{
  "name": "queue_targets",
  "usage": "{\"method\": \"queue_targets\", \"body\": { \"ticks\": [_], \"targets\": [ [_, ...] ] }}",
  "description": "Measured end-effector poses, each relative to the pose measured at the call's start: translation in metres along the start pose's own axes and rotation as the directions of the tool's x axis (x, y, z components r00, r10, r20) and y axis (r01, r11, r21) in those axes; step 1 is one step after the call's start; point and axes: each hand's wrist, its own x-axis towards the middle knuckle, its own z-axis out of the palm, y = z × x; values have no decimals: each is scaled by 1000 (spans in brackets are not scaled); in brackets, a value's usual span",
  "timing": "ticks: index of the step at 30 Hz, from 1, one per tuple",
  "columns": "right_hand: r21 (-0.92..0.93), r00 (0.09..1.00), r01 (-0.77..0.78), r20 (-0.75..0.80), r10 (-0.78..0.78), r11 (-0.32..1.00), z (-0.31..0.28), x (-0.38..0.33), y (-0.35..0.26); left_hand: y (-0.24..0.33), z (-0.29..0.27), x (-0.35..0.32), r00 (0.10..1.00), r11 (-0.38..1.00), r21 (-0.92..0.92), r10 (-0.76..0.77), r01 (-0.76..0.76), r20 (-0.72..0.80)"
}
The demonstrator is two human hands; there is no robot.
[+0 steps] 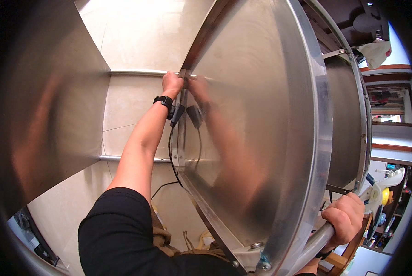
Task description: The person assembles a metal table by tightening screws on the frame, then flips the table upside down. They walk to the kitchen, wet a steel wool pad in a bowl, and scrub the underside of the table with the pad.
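My left hand (pixel 172 84) reaches forward and grips the far edge of a large shiny steel panel (pixel 256 115), right where a thin horizontal steel bar (pixel 137 72) meets it. A black band with a cable sits on that wrist. My right hand (pixel 345 219) is closed around a round steel tube (pixel 317 242) at the panel's near lower corner. The panel stands tilted on edge and mirrors my left arm.
A second brushed steel sheet (pixel 49 101) stands at the left, joined by a lower steel bar (pixel 118 158). Beige floor tiles (pixel 141 32) lie below. A curved steel frame (pixel 353 110) is at the right, with shelves and cluttered objects (pixel 385 193) beyond.
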Motion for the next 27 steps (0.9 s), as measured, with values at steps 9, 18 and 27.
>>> {"method": "queue_targets", "body": {
  "ticks": [9,18,27],
  "targets": [
    [-20,1000,-16,13,17,1000,-1,4,-5,27,-22,-14,946,906,274,318,-323,62],
    [-65,998,-59,-27,58,996,0,1,-6,3,0,5,994,995,7,96,-95,-52],
    [-18,1000,-22,-10,22,1000,-1,1,-3,3,-18,0,969,969,4,247,-247,30]
  ]
}}
